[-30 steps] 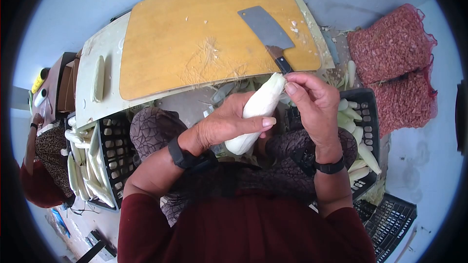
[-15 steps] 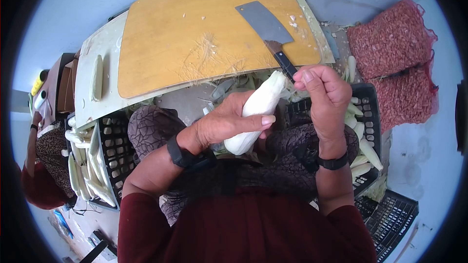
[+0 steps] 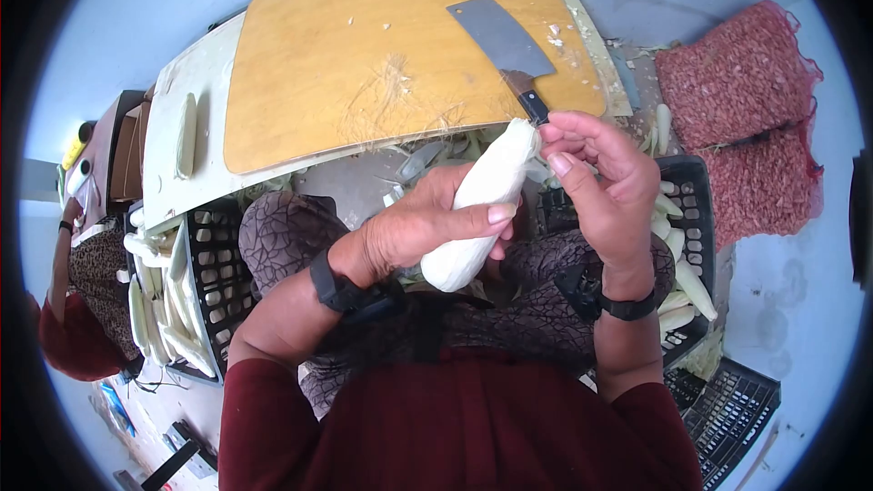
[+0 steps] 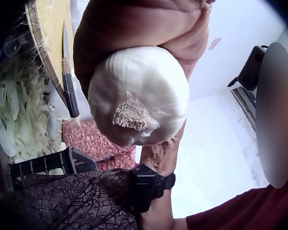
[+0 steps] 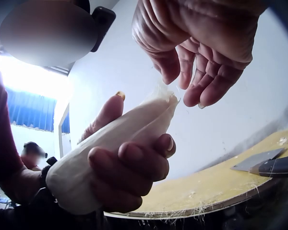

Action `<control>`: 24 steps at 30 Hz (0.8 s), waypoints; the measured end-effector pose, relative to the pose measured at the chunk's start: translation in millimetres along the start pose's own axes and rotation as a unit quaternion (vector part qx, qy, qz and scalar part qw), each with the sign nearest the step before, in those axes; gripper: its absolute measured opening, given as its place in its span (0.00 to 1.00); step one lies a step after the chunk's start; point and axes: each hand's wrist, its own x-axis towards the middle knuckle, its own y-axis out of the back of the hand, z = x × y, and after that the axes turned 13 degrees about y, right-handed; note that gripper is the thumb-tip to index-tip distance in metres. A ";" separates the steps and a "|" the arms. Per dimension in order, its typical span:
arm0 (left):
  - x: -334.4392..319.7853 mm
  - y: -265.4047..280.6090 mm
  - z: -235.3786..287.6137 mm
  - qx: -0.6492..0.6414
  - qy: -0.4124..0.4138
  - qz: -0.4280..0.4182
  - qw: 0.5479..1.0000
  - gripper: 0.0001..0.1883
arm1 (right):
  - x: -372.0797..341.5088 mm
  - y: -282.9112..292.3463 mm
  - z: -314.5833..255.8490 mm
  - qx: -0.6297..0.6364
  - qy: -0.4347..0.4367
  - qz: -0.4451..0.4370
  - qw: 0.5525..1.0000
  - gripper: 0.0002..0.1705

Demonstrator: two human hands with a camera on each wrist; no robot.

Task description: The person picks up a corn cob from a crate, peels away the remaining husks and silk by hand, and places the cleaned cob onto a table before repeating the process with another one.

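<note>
Wrapped round the pale vegetable [image 3: 491,173], my left hand [image 3: 414,225] leaves the tip bare, probably to give my right hand [image 3: 611,184] access; in the head view, both are on my side of the cleaver [image 3: 503,40]. Left wrist view: the cut base [image 4: 130,114] faces out, hiding the tip, nearer than the cleaver. Right wrist view: left of the cleaver, whose handle [image 5: 279,166] is cut off, my right thumb and fingers hang loosely apart beside the tip; fine strands there blur.
</note>
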 end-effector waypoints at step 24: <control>2.8 7.1 -3.3 -0.041 0.022 -0.058 0.997 0.20 | 0.5 -7.7 3.5 -0.199 0.151 -0.023 0.968 0.09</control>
